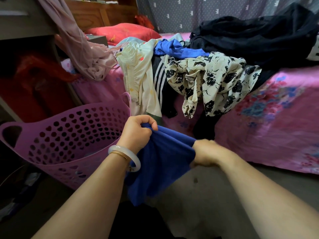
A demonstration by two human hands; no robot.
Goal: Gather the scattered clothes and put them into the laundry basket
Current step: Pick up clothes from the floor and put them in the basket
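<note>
Both hands are holding a deep blue, soft knit garment (160,157) in the air in front of the bed, just right of the purple perforated plastic laundry basket (65,142). The left hand (138,131), with a pale bangle and a thin gold bracelet at the wrist, is pinching the upper edge with curled fingers; the right hand (207,152) is gripping the other end, its fingers blurred and partly buried in the cloth. The held edge is running from upper left to lower right, and the rest is hanging downward to a ragged lower edge. On the pink floral bedsheet (276,118) are lying a cream black-flowered blouse (212,80), a pale yellow garment (139,73), a black white-striped piece (159,78), another blue cloth (174,48) and a dark heap (259,35). The basket's inside is being mostly hidden by its wall.
</note>
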